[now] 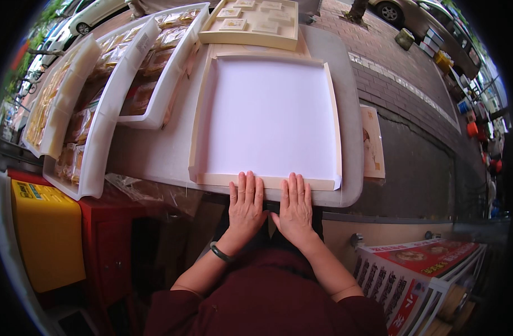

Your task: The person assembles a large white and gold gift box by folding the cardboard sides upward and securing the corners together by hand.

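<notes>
A shallow square cardboard box or lid [270,120] lies with its white inside facing up and cream walls standing around it. Along its near wall my left hand [246,204] presses with fingers stretched out, a dark bangle on the wrist. Beside it my right hand [294,207] lies against the same wall, fingers also straight, the thumbs close together. Neither hand grips anything. At the box's near right corner a white flap [337,182] shows. Behind it stands another cream box [251,38] holding several small square pieces with pictures on them.
The grey table [155,151] has a rounded near right corner. White plastic trays [108,106] of wrapped packets stand at the left. A flat printed package [373,143] lies beyond the right edge. A yellow box [46,235] rests on a red cabinet [108,241]; a printed stand [419,263] is lower right.
</notes>
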Action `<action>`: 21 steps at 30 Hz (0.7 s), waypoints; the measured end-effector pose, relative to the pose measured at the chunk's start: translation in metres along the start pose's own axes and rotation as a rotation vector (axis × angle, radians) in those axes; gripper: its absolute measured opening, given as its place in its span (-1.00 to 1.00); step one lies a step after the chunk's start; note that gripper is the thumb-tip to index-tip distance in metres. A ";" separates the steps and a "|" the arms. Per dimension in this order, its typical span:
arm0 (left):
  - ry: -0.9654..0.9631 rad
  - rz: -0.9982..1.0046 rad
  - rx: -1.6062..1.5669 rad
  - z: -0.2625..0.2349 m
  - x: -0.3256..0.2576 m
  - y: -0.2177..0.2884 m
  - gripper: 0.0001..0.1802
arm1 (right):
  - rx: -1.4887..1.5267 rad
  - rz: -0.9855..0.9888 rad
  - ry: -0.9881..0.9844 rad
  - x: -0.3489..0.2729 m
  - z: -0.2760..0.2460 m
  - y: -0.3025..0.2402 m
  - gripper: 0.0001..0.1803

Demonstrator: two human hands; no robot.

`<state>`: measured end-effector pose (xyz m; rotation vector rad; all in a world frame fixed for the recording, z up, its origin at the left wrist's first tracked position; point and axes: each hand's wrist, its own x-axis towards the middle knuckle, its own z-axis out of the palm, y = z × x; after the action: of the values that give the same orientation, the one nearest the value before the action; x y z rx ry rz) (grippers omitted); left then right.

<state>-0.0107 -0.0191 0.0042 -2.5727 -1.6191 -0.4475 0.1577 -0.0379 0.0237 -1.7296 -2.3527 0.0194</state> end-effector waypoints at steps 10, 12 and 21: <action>-0.024 -0.150 -0.016 -0.026 -0.017 -0.063 0.03 | 0.133 0.022 0.137 -0.019 -0.014 0.054 0.03; 0.015 -0.103 -0.008 -0.027 -0.018 -0.070 -0.09 | 0.160 0.028 0.226 -0.023 -0.010 0.066 -0.08; 0.265 0.051 -0.257 -0.032 -0.011 -0.082 -0.59 | 0.195 -0.055 0.417 -0.028 -0.010 0.071 -0.50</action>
<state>-0.0948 0.0014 0.0240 -2.5797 -1.4859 -1.0041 0.2343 -0.0439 0.0187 -1.4173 -2.0184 -0.1069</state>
